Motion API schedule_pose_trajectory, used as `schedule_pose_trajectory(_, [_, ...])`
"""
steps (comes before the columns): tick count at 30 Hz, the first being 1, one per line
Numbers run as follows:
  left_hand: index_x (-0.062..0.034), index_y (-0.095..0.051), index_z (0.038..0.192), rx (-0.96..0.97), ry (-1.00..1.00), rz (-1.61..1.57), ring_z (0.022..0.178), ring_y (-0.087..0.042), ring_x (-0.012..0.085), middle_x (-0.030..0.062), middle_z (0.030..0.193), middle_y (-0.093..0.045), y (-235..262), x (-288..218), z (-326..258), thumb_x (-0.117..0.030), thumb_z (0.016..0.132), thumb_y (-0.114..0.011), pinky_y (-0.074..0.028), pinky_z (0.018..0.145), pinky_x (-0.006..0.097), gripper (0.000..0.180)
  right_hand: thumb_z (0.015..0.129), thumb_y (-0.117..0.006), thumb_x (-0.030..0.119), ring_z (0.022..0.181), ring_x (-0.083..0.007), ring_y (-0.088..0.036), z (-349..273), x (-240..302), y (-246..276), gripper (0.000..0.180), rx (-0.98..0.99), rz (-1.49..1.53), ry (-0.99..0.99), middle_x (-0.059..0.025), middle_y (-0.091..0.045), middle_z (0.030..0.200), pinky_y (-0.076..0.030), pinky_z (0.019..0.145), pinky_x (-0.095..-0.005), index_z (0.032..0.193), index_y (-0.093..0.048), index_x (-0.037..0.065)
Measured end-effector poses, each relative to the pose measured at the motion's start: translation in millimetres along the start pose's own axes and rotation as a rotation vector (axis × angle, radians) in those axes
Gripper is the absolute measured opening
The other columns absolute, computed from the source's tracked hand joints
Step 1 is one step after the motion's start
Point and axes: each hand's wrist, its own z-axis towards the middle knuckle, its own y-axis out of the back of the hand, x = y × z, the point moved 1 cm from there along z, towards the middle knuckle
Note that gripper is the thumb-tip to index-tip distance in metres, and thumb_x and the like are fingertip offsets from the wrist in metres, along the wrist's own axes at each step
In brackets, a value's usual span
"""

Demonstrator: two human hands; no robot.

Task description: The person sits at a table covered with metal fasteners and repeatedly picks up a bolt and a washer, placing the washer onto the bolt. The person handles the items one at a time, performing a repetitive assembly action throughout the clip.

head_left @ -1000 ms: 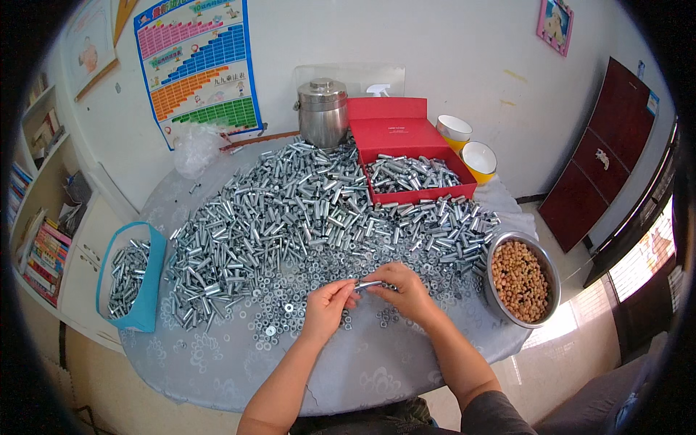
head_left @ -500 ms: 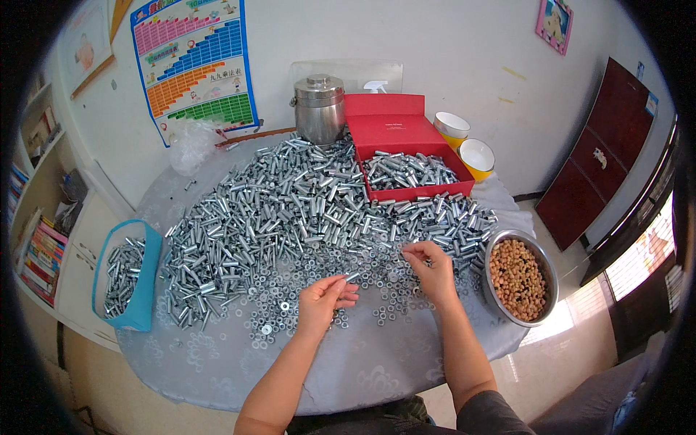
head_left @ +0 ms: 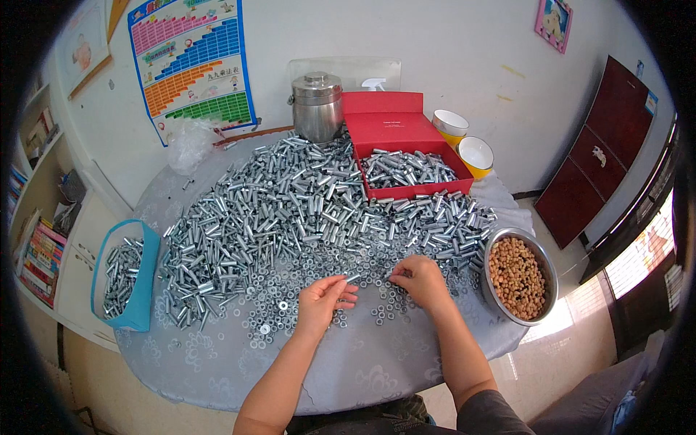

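My left hand pinches a small silvery metal bolt between thumb and forefinger, its free end pointing right. Just to the right, my right hand is closed in a pinch above loose washers and nuts. Anything between those fingertips is too small to make out. Beyond both hands spreads a big heap of silvery metal sleeves and bolts. Flat washers lie scattered in front of the heap, near my left wrist.
A blue fabric bin of metal pieces stands at left. Behind the heap are an open red box with more pieces, a steel canister and yellow-white bowls. At right, a steel bowl holds small brown round things.
My right hand has moved left and a little toward me, closer to the bolt. My left hand stays in place, still holding the bolt.
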Motion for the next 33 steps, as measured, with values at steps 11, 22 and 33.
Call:
schedule_pose_trajectory(11, [0.0071,-0.053,0.102,0.026,0.039,-0.006,0.071,-0.062,0.0216,0.0188,0.089,-0.062,1,-2,-1,-0.01,0.087,-0.049,-0.053,0.06,0.028,0.023,0.073,-0.066,0.012,0.066,-0.0137,-0.059,-2,21,8,0.013,0.065,0.275,-0.328,-0.0083,-0.064,0.075,-0.046,0.061,-0.0248,0.083,-0.066,0.003])
schedule_pose_trajectory(22, [0.0069,-0.053,0.099,0.114,0.172,-0.062,0.07,-0.063,0.0234,0.0195,0.085,-0.061,-1,-3,-3,-0.012,0.087,-0.049,-0.053,0.06,0.028,0.023,0.077,-0.063,0.006,0.076,-0.0075,-0.057,-3,25,-7,0.015,0.197,0.834,-0.22,-0.0033,-0.063,0.083,-0.045,0.068,-0.0197,0.091,-0.065,0.001])
schedule_pose_trajectory(33, [0.0057,-0.052,0.097,0.105,0.226,-0.136,0.071,-0.063,0.0236,0.0193,0.085,-0.061,2,0,-2,-0.016,0.088,-0.049,-0.053,0.06,0.029,0.024,0.076,-0.064,0.011,0.074,-0.0103,-0.054,-5,42,-12,0.02,0.138,0.533,-0.01,-0.0049,-0.061,0.083,-0.044,0.066,-0.0227,0.095,-0.064,0.004])
